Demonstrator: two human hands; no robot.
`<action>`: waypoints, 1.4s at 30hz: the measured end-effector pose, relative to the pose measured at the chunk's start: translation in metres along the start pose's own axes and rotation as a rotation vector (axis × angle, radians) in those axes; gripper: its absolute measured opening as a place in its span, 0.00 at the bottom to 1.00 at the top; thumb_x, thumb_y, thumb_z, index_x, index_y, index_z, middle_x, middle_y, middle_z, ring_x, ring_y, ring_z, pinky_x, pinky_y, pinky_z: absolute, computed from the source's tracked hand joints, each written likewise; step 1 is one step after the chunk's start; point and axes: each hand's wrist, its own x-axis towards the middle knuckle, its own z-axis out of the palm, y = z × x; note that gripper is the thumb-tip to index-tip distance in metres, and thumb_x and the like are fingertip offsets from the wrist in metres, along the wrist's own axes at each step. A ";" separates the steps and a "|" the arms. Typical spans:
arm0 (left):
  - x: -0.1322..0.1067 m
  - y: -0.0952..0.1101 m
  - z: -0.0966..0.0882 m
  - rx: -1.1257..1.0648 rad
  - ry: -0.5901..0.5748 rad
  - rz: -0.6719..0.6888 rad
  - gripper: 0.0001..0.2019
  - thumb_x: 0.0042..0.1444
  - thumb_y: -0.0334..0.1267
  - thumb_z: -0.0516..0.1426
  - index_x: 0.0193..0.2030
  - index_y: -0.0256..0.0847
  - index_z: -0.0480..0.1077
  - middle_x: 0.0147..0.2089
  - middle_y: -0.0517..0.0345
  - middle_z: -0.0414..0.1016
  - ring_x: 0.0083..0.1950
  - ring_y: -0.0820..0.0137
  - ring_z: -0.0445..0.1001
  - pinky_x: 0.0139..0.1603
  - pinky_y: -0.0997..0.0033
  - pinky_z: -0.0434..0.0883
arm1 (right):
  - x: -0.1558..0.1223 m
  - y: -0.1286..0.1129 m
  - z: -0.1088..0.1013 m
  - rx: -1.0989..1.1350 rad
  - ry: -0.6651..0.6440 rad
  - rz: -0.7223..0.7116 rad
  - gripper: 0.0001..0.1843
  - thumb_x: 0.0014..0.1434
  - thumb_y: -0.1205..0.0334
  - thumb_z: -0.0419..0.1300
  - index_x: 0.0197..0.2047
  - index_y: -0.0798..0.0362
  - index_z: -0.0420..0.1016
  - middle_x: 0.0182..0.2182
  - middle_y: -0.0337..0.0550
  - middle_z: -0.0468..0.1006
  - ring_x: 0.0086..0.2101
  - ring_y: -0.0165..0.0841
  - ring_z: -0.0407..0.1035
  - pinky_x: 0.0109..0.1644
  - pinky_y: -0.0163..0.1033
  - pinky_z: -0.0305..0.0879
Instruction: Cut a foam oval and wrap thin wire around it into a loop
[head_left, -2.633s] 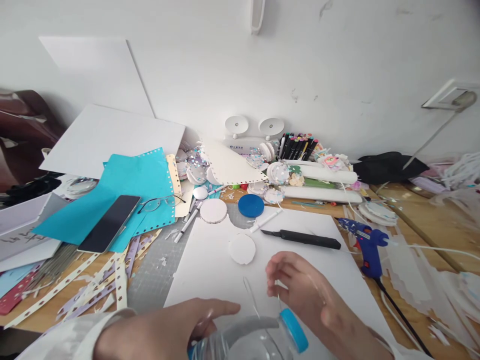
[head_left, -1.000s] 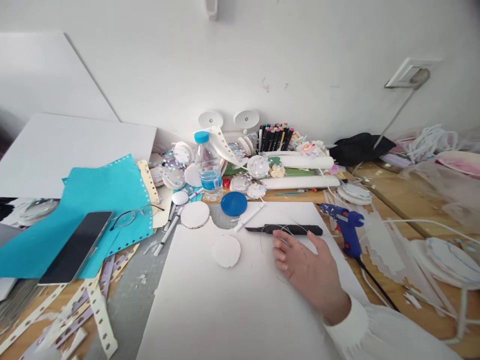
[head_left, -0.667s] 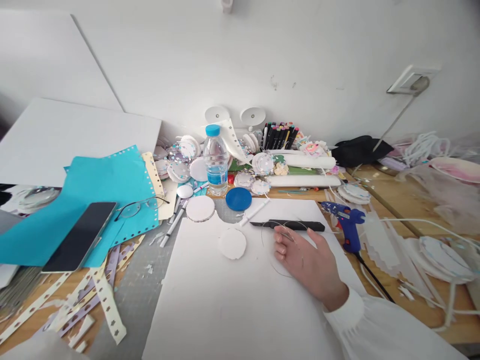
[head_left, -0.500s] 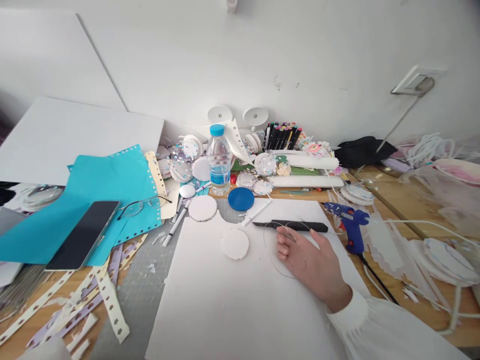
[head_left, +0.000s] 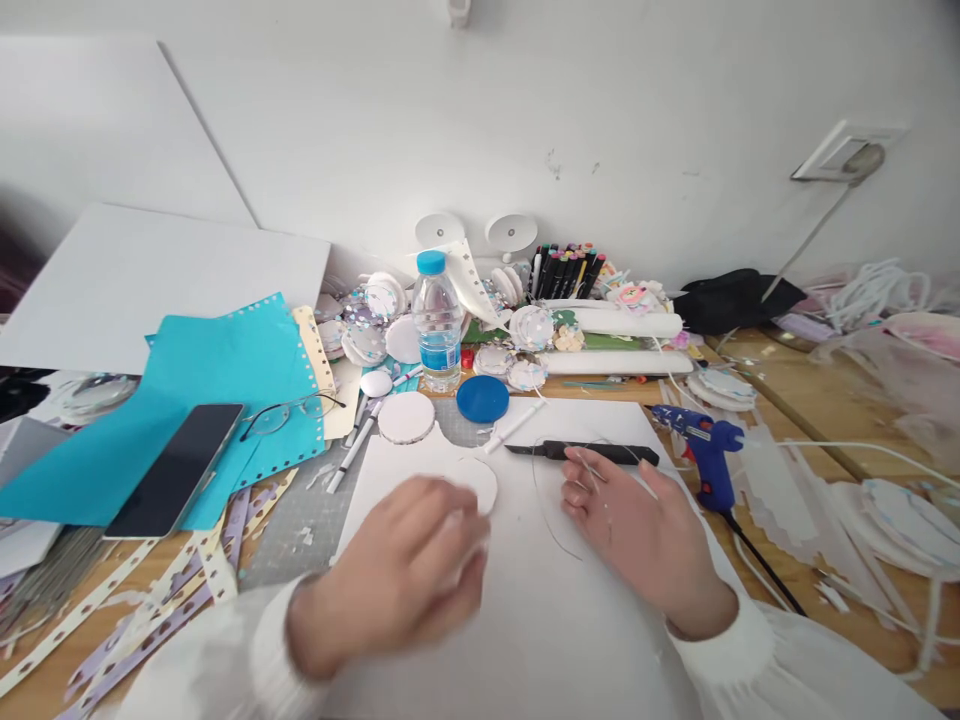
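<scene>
My left hand (head_left: pixel 409 570) hovers over the white foam board (head_left: pixel 525 640), its bent fingers blurred by motion. Whether anything is in them I cannot make out. It partly covers a white round disc (head_left: pixel 481 482). My right hand (head_left: pixel 630 525) rests on the board's right side, palm turned inward, fingers curled and thumb apart. A loop of thin wire (head_left: pixel 546 520) runs across its palm and fingers and out over the board. Just beyond its fingertips lies a black craft knife (head_left: pixel 600 452), blade to the left.
A blue round lid (head_left: pixel 482 399), another white disc (head_left: pixel 406 416) and a water bottle (head_left: pixel 439 330) stand behind. A blue glue gun (head_left: pixel 705 445) lies right. Leftward are a phone (head_left: pixel 176 470), glasses (head_left: pixel 292 412) and blue paper (head_left: pixel 225 365). Markers (head_left: pixel 566 270) stand at the back.
My left hand has come into view from the lower left and now hangs over the board. My right hand, with the wire loop, has shifted slightly right.
</scene>
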 end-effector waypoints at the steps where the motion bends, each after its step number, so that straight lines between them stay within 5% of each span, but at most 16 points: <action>1: 0.004 -0.005 0.006 -0.016 -0.072 -0.035 0.12 0.60 0.37 0.56 0.50 0.38 0.67 0.50 0.47 0.71 0.48 0.62 0.71 0.48 0.59 0.73 | -0.001 -0.003 0.005 -0.016 -0.014 -0.017 0.25 0.46 0.45 0.69 0.41 0.55 0.79 0.35 0.43 0.72 0.33 0.32 0.66 0.39 0.35 0.68; 4: 0.016 -0.020 0.027 -0.062 -0.265 -0.162 0.22 0.54 0.41 0.60 0.54 0.35 0.64 0.55 0.40 0.68 0.54 0.53 0.66 0.53 0.50 0.69 | 0.003 -0.005 0.023 -0.065 -0.073 -0.065 0.23 0.45 0.46 0.71 0.38 0.52 0.77 0.35 0.41 0.72 0.32 0.33 0.66 0.39 0.36 0.67; 7: 0.018 -0.025 0.037 -0.084 -0.326 -0.157 0.20 0.51 0.42 0.61 0.49 0.38 0.66 0.48 0.46 0.72 0.49 0.54 0.69 0.50 0.49 0.69 | 0.015 0.003 0.035 -0.096 -0.142 -0.091 0.21 0.46 0.45 0.71 0.35 0.49 0.73 0.32 0.39 0.71 0.30 0.32 0.65 0.37 0.37 0.65; 15: -0.006 -0.029 0.026 -0.538 -0.155 -0.444 0.41 0.48 0.39 0.64 0.65 0.41 0.46 0.63 0.41 0.57 0.60 0.54 0.62 0.60 0.49 0.65 | 0.034 0.037 0.026 -0.127 -0.261 -0.029 0.23 0.49 0.41 0.68 0.34 0.49 0.66 0.27 0.32 0.60 0.24 0.26 0.58 0.30 0.35 0.63; 20: -0.008 -0.035 0.029 -0.818 -0.155 -0.354 0.42 0.48 0.35 0.66 0.66 0.47 0.49 0.63 0.45 0.61 0.62 0.56 0.63 0.63 0.53 0.63 | 0.028 0.039 0.024 -0.146 -0.303 -0.004 0.26 0.47 0.39 0.69 0.36 0.48 0.66 0.29 0.33 0.62 0.26 0.28 0.59 0.34 0.37 0.65; 25: -0.005 -0.036 0.024 -1.104 -0.179 -0.360 0.23 0.53 0.39 0.64 0.55 0.40 0.67 0.57 0.43 0.69 0.57 0.57 0.69 0.58 0.56 0.67 | 0.023 0.032 0.032 -0.180 -0.351 0.019 0.20 0.59 0.39 0.57 0.36 0.48 0.71 0.30 0.39 0.67 0.32 0.35 0.64 0.42 0.43 0.64; 28: -0.001 -0.035 0.019 -1.193 -0.185 -0.421 0.12 0.62 0.42 0.56 0.43 0.36 0.75 0.50 0.43 0.75 0.52 0.59 0.73 0.54 0.60 0.70 | 0.021 0.028 0.032 -0.270 -0.320 -0.055 0.25 0.62 0.38 0.50 0.34 0.49 0.75 0.32 0.44 0.69 0.35 0.39 0.64 0.44 0.44 0.62; 35: -0.002 -0.033 0.020 -1.456 -0.159 -0.694 0.20 0.63 0.48 0.55 0.27 0.34 0.70 0.27 0.51 0.77 0.26 0.71 0.74 0.29 0.73 0.70 | 0.027 0.029 0.017 -0.496 -0.103 -0.243 0.08 0.63 0.54 0.58 0.42 0.46 0.75 0.39 0.42 0.69 0.35 0.35 0.63 0.38 0.39 0.63; 42: -0.004 -0.034 0.023 -1.574 -0.160 -0.752 0.22 0.61 0.53 0.55 0.24 0.36 0.64 0.20 0.57 0.71 0.21 0.75 0.68 0.25 0.75 0.66 | 0.018 0.036 0.022 -0.840 -0.138 -0.269 0.16 0.63 0.59 0.59 0.54 0.43 0.68 0.50 0.45 0.69 0.43 0.37 0.65 0.43 0.41 0.67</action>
